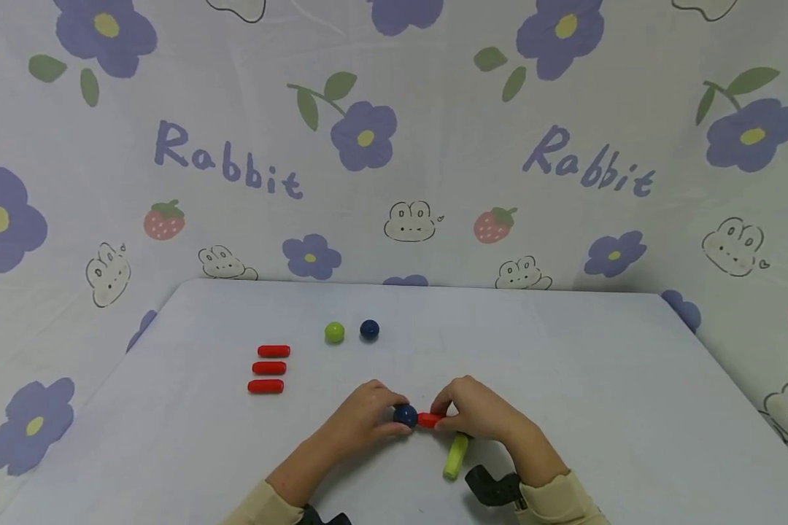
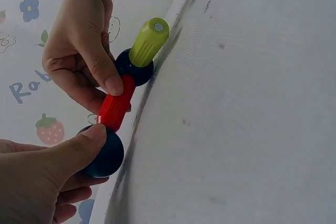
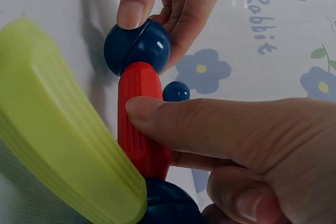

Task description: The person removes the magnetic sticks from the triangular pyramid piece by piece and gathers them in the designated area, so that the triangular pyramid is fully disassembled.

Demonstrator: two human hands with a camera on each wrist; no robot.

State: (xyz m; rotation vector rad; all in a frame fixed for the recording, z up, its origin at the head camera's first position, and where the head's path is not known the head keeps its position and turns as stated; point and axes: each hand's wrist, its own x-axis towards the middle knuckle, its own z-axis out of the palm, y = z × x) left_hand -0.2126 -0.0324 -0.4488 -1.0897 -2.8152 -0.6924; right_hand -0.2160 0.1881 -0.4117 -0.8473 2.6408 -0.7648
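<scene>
My left hand [image 1: 366, 417] pinches a dark blue ball [image 1: 405, 415] between thumb and fingers. A red rod [image 1: 428, 420] touches that ball, and my right hand [image 1: 484, 414] grips the rod. In the left wrist view, the red rod [image 2: 115, 103] links the held ball [image 2: 105, 153] to a second blue ball [image 2: 144, 75], from which a yellow-green rod [image 2: 149, 41] sticks out at an angle. The right wrist view shows my right thumb lying on the red rod [image 3: 137, 85], with the yellow-green rod [image 3: 63, 124] at the left.
Three red rods [image 1: 268, 368] lie in a stack of rows at the left of the white table [image 1: 565, 364]. Farther back are a green ball [image 1: 334, 332] and another dark blue ball [image 1: 369, 329]. A patterned cloth [image 1: 433, 146] hangs behind the table.
</scene>
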